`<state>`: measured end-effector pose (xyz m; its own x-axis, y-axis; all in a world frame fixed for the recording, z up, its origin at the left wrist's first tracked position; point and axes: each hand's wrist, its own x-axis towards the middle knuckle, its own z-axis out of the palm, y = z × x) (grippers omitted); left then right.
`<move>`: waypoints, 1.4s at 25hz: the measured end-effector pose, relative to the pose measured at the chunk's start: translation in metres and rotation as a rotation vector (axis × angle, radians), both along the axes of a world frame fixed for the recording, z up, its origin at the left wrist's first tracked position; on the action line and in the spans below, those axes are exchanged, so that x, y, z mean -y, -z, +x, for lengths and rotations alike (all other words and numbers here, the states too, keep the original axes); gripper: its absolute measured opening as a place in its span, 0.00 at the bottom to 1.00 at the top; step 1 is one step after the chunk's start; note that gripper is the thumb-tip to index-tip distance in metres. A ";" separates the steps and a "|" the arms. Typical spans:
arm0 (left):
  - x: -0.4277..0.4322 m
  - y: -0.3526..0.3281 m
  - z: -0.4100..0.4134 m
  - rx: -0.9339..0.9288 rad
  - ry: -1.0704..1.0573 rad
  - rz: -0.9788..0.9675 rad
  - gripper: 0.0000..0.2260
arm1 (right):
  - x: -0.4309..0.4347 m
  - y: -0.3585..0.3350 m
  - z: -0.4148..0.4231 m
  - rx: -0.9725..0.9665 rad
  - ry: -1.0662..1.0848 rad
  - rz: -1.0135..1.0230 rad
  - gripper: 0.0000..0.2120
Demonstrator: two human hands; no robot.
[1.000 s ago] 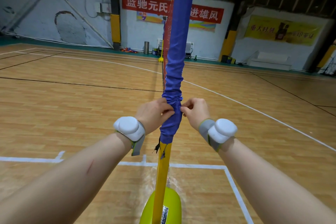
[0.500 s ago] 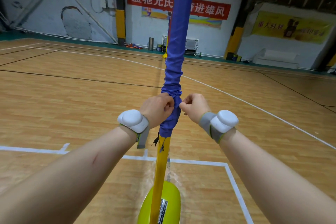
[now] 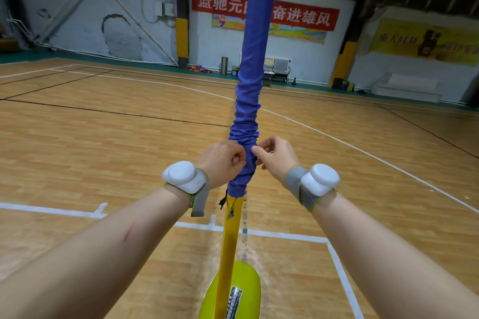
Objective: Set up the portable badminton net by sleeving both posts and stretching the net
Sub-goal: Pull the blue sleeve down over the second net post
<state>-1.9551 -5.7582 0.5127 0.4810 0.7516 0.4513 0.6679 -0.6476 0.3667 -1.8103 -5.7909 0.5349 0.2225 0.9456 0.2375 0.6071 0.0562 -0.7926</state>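
Observation:
A yellow post [image 3: 229, 246] rises from a yellow-green base [image 3: 234, 292] right in front of me. The blue net sleeve [image 3: 250, 80] covers the post from the top of the view down to about wrist height, bunched into wrinkles just above my hands. My left hand [image 3: 223, 159] pinches the sleeve's left side. My right hand [image 3: 276, 155] pinches the fabric on the right side with fingers and thumb. Short cords [image 3: 228, 203] dangle below the sleeve's lower edge. The net itself is mostly hidden behind the post.
Wooden court floor [image 3: 103, 150] with white lines [image 3: 285, 234] spreads all around. Along the far wall stand a metal bin [image 3: 224, 65], chairs [image 3: 278, 68] and a red banner [image 3: 298, 17].
Both hands stay pinched on the sleeve near its lower end. The view has tilted slightly, and the bunched wrinkles sit just above my fingers as before.

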 end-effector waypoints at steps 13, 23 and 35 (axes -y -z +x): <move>-0.006 -0.003 0.002 -0.076 0.051 -0.013 0.03 | 0.004 0.006 -0.017 0.097 0.148 0.090 0.05; -0.005 -0.001 0.002 -0.066 0.067 -0.020 0.04 | 0.009 0.007 -0.018 0.206 0.118 0.124 0.02; -0.008 0.002 0.004 -0.034 0.068 -0.022 0.06 | 0.010 0.006 -0.020 0.425 0.123 0.046 0.07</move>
<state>-1.9511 -5.7498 0.5107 0.5457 0.7267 0.4173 0.6352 -0.6835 0.3596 -1.8306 -5.8009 0.5286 0.2064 0.9046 0.3731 0.8827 -0.0075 -0.4699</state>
